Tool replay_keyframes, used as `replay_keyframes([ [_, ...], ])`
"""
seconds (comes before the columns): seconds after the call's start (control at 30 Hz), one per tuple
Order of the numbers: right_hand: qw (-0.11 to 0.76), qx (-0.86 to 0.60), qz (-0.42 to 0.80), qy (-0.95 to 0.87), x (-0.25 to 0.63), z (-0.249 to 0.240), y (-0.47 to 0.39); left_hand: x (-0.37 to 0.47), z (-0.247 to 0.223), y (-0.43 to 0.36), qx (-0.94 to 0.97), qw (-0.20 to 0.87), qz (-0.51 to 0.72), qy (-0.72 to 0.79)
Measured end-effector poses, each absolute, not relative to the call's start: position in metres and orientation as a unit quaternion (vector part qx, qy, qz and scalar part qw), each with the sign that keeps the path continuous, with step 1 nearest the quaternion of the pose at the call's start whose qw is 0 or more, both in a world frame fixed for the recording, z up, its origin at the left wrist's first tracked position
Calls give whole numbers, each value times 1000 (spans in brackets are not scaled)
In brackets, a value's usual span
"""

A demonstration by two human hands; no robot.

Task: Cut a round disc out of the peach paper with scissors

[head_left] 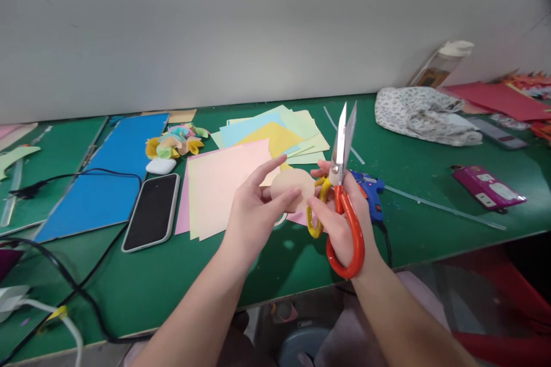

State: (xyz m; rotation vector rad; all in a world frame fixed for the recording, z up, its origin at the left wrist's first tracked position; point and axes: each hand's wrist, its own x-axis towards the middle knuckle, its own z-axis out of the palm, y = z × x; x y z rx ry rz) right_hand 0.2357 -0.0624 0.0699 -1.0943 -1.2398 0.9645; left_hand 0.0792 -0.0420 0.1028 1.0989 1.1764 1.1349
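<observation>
Between my hands is a round piece of cream paper [287, 184]. My left hand [260, 195] pinches it, thumb on the near face and fingers behind. Scissors [344, 189] with one red and one yellow handle hang on my right hand [340, 218], blades pointing up and slightly apart. The fingertips of that hand reach the paper's right edge. Behind the right hand lies a blue glue gun [370, 190], partly hidden. Coloured paper sheets [228, 189] in pink, yellow, blue and green lie beyond the left hand.
Left of the sheets are a phone [151, 212], a white case [160, 166], paper flowers [176, 140] and a blue board [116, 166]. Black cables [81, 284] cross the near left. A glue stick [443, 212], purple power strip [488, 187], patterned cloth [424, 114] and bottle [443, 63] lie right.
</observation>
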Motion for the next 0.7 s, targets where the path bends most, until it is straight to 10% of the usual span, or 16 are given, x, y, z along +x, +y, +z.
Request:
replay_keyframes([
  [0.7,460,-383,495,-630,229,57,-76,66,143,-64,490,320,586,560],
])
